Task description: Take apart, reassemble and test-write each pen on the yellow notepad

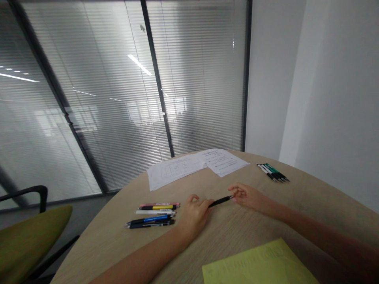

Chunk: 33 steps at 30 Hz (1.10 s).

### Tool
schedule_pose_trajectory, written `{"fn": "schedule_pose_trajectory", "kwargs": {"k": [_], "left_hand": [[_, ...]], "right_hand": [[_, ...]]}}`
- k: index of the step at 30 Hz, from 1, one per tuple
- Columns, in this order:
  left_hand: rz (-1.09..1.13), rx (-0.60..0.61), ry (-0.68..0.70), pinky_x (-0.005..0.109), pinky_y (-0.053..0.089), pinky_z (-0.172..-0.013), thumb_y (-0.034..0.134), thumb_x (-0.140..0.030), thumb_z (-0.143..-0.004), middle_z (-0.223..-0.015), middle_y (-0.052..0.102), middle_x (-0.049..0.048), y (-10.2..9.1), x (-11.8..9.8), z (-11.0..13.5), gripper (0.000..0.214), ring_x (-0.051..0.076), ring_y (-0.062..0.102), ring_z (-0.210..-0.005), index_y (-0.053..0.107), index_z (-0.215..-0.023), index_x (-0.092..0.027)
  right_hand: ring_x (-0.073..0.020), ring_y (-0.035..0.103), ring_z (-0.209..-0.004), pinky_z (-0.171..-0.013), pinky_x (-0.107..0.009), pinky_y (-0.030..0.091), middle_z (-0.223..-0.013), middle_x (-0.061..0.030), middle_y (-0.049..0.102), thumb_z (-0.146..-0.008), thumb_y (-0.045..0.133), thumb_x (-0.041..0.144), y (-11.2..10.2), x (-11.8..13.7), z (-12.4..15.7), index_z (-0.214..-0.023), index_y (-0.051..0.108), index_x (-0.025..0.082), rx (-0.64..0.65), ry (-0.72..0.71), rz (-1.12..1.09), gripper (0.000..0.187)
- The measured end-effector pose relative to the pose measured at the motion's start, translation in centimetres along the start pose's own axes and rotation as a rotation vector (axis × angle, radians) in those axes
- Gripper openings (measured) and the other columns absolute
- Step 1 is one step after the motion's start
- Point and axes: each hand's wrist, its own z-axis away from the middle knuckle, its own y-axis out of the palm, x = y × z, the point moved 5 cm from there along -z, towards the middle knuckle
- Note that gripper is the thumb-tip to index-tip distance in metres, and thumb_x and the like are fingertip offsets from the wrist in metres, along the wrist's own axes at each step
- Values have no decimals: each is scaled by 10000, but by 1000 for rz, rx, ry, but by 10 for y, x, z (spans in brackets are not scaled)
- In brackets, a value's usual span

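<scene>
Pen (220,201) is slim, mostly blk, w/ silvery end.

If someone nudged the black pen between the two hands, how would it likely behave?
The black pen, if let go, would probably roll, its barrel looking slim and rounded. It is likely stiff, running straight from the left hand to the right hand. Being so slender, it should feel light.

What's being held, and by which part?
A black pen: the left hand holds its left end. The right hand has fingers at its silvery right end; gripping or just touching, can't tell.
</scene>
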Motion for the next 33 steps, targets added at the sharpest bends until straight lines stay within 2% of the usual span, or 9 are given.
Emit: {"fn": "schedule_pose_trajectory", "kwargs": {"k": [3, 5, 13, 15, 19, 23, 29, 31, 33], "left_hand": [[21, 5, 3, 338, 395, -732, 480, -136, -793, -789, 663, -12, -1, -1, 0, 195, 137, 603, -668, 512, -977, -194], [32, -5, 20, 333, 394, -741, 477, -147, -799, -786, 663, -9, -2, -2, 0, 185, 131, 602, -661, 514, -974, -191], [43, -41, 71, 326, 397, -733, 431, -165, -827, -769, 663, -2, -4, -5, 0, 159, 120, 600, -641, 518, -959, -180], [41, -28, 53, 324, 399, -730, 435, -163, -825, -778, 662, -2, -4, -4, 0, 165, 122, 600, -653, 513, -969, -185], [30, -27, 22, 323, 402, -727, 446, -158, -819, -797, 660, -5, -3, -2, 0, 176, 130, 596, -670, 504, -981, -197], [14, -33, 34, 316, 409, -724, 440, -154, -816, -776, 658, -1, -2, -2, 0, 175, 130, 593, -668, 507, -974, -187], [34, -36, 99, 321, 409, -744, 422, -165, -826, -760, 660, 1, -4, -7, 0, 155, 121, 595, -634, 513, -952, -176], [42, -33, 81, 317, 412, -740, 422, -160, -825, -759, 659, 1, -5, -7, -1, 160, 118, 595, -639, 514, -954, -177], [40, -35, 53, 314, 415, -729, 427, -151, -818, -761, 658, 3, -5, -5, -1, 166, 122, 595, -650, 515, -956, -180]], "right_hand": [[-137, 532, -667, -624, -257, 410, -722, -26, 585, -669, 533, 256, 0, 4, 2, -776, 546, 166, 15, -7, 65, 141], [-135, 525, -646, -601, -251, 400, -698, -22, 584, -694, 512, 265, 0, 7, 3, -745, 540, 167, 17, -9, 99, 115], [-109, 463, -479, -498, -237, 361, -505, -6, 502, -820, 297, 369, 9, 2, 7, -574, 498, 162, 53, 90, 134, 379], [-117, 478, -517, -535, -248, 375, -541, -12, 515, -814, 307, 381, 6, 4, 6, -617, 522, 160, 25, 44, 141, 366], [-132, 518, -646, -593, -244, 403, -715, -19, 559, -703, 497, 309, 1, 9, 5, -872, 527, 165, -2, -34, 76, 224], [-125, 507, -616, -568, -234, 388, -672, -6, 564, -707, 501, 275, 1, 10, 7, -735, 525, 175, 28, -12, 147, 106], [-128, 502, -543, -546, -244, 373, -536, -16, 539, -822, 317, 397, 5, 10, 10, -563, 529, 168, 78, -41, 206, 406], [-138, 517, -578, -568, -251, 381, -588, -29, 572, -817, 330, 397, 3, 10, 10, -630, 576, 166, 43, -53, 213, 386], [-142, 524, -619, -581, -250, 387, -699, -34, 607, -776, 425, 367, 0, 11, 9, -804, 604, 173, -4, -68, 213, 266]]}}
